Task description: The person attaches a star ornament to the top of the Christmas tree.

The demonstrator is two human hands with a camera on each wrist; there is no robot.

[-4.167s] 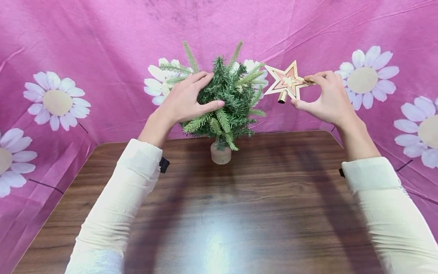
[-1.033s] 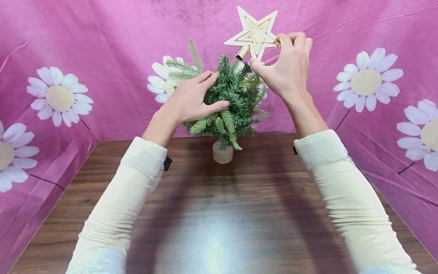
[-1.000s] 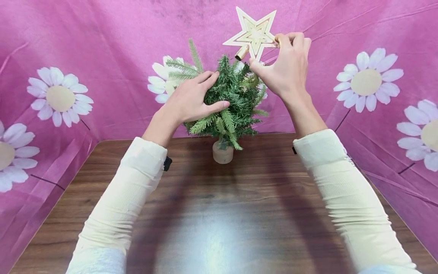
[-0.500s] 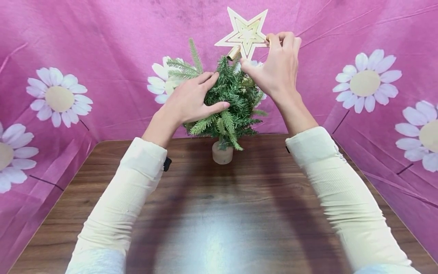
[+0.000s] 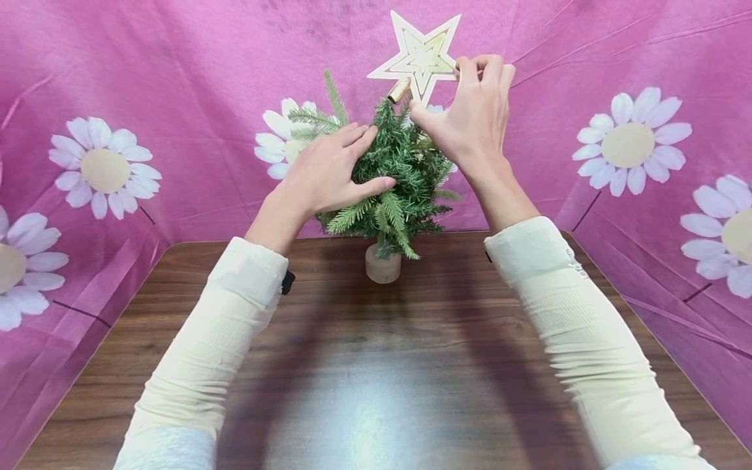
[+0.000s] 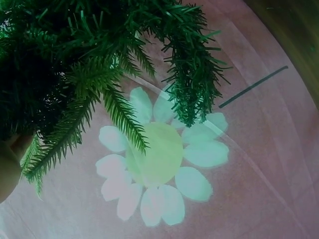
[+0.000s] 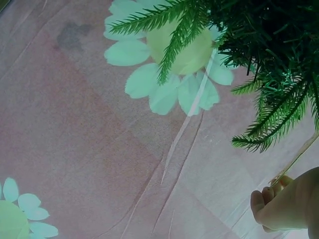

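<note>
A dark wooden table [image 5: 376, 365] stands before a pink cloth backdrop [image 5: 194, 59] printed with white daisies [image 5: 631, 140]

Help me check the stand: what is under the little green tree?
Under the tree sits a pale round base on the wooden table. Branches cover where trunk meets base, and the left hand hides the tree's left side.
</note>
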